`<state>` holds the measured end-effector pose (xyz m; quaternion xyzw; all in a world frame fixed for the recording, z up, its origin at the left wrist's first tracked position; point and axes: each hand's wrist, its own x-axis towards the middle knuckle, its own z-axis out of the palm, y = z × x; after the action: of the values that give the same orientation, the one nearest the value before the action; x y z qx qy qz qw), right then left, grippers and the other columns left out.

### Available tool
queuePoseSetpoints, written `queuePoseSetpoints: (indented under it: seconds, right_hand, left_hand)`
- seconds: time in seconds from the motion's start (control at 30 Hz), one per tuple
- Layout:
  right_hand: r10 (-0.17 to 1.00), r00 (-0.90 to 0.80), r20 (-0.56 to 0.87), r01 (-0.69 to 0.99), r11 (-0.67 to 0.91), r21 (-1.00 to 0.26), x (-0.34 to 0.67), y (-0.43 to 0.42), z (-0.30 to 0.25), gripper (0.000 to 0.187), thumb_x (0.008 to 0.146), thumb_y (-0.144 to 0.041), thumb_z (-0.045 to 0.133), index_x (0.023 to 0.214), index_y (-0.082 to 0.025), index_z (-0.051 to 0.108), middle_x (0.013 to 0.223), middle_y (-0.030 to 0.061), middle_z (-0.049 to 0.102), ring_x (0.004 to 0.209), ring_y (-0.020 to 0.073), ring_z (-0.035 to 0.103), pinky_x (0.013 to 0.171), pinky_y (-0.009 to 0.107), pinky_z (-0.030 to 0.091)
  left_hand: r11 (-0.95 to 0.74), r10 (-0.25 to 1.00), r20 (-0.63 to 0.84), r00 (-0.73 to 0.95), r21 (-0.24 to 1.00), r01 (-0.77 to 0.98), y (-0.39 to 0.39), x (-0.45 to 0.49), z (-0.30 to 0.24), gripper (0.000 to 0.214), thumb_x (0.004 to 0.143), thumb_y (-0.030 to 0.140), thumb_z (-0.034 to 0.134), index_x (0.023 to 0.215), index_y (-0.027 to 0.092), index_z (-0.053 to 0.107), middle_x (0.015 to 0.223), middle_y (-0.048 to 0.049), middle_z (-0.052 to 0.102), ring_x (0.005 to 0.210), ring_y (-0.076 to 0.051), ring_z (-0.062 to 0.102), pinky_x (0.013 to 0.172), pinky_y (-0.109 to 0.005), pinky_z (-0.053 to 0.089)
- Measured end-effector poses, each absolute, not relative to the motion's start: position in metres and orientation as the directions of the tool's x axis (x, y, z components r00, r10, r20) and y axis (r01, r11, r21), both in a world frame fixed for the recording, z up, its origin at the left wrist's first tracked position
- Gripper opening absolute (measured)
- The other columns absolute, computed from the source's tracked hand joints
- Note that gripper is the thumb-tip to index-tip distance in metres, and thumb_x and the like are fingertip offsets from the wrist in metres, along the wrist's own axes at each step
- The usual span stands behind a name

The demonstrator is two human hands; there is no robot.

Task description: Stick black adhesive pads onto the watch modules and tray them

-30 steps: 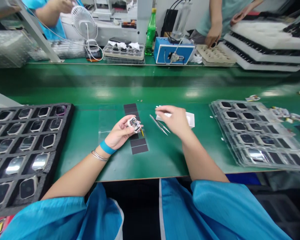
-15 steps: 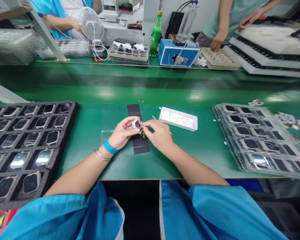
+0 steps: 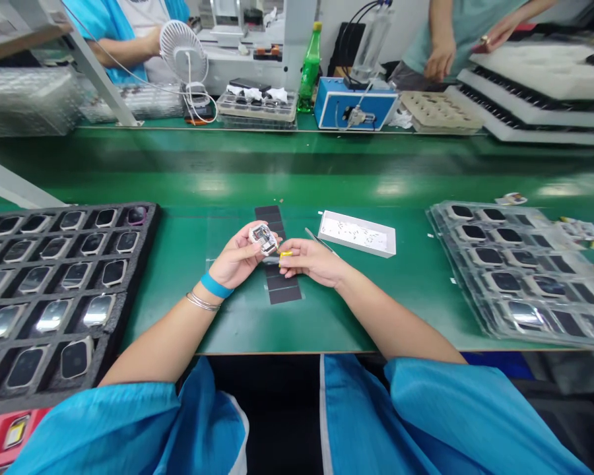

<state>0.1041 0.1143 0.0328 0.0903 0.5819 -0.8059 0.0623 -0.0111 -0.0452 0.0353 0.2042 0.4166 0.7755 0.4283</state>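
Two bare hands are close together near the middle of my view, over a green table. The left hand is clamped on a white casing, thumb at its lower edge, the open side with small parts inside facing up toward my camera. Just beside it, the right hand has its fingertips pinched on a small yellow piece (from here I can't tell whether that piece is joined to the casing). Both things sit above a dark strip lying on the table.

Just past the right hand's fingers I see a thin metal tool, near a white box with tiny dark bits in it. To my left is a dark foam tray of watch-like devices; to my right, a stack of clear trays holding more. Across from me, a green bottle stands beside a blue machine, and a co-worker's hand hangs above a beige tray.
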Motion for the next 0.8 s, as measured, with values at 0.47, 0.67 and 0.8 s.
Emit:
queuePoseSetpoints:
  seconds: [0.47, 0.67, 0.8]
  right_hand:
    - [0.104, -0.995, 0.006, -0.032, -0.258, -0.966, 0.118, 0.12, 0.062, 0.035, 0.071, -0.035, 0.08, 0.096, -0.017, 0.064, 0.071, -0.0027, 0.063, 0.059, 0.0102, 0.06, 0.06, 0.025, 0.055]
    - [0.292, -0.948, 0.127, -0.142, -0.029, -0.989, 0.12, 0.122, 0.061, 0.041, 0.069, -0.042, 0.083, 0.098, -0.019, 0.065, 0.082, 0.0015, 0.067, 0.073, 0.0147, 0.067, 0.074, 0.032, 0.059]
    - [0.342, -0.905, 0.255, -0.22, 0.138, -0.966, 0.12, 0.116, 0.056, 0.036, 0.074, -0.044, 0.079, 0.101, -0.021, 0.07, 0.091, 0.0034, 0.07, 0.083, 0.0168, 0.068, 0.081, 0.033, 0.059]
  left_hand:
    - [-0.186, 0.898, -0.101, -0.428, 0.795, -0.577, -0.044, -0.004, 0.034, 0.052, 0.059, 0.023, 0.087, 0.105, 0.022, 0.063, 0.09, 0.0003, 0.067, 0.078, -0.015, 0.068, 0.072, -0.027, 0.058]
    - [-0.09, 0.926, -0.137, -0.352, 0.824, -0.559, -0.043, -0.001, 0.028, 0.049, 0.064, 0.025, 0.084, 0.108, 0.022, 0.063, 0.097, -0.0033, 0.069, 0.087, -0.02, 0.07, 0.076, -0.031, 0.059]
    - [-0.042, 0.95, -0.146, -0.275, 0.815, -0.578, -0.042, 0.001, 0.029, 0.047, 0.065, 0.025, 0.083, 0.107, 0.02, 0.063, 0.094, -0.0051, 0.071, 0.087, -0.022, 0.072, 0.074, -0.031, 0.059]
